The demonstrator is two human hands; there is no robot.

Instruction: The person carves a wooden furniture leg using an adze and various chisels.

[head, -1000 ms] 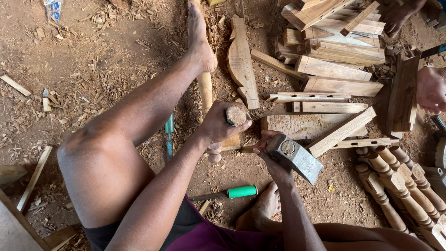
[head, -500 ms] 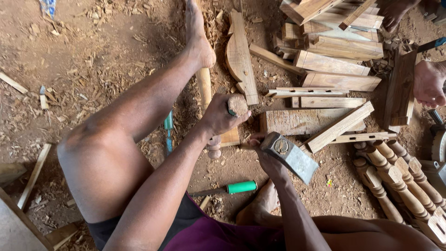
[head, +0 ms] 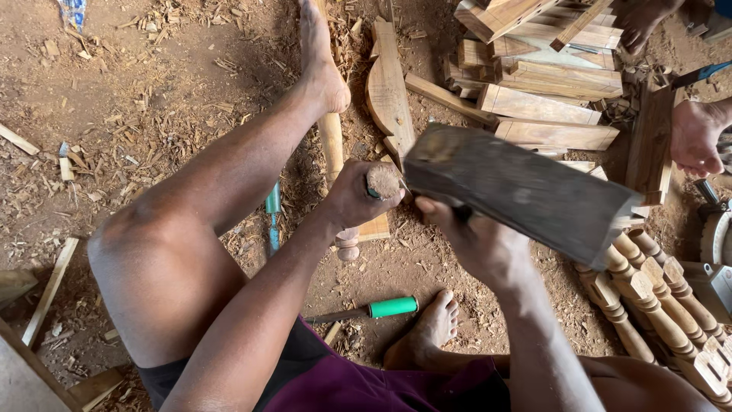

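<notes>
Now mallet raised, chisel steady

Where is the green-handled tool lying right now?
In the head view, the green-handled tool lies on the dirt floor at lower centre, just left of the person's tucked foot.

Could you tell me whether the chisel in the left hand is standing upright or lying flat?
Upright, roughly: the left hand grips the chisel with its worn handle end facing the camera.
</notes>
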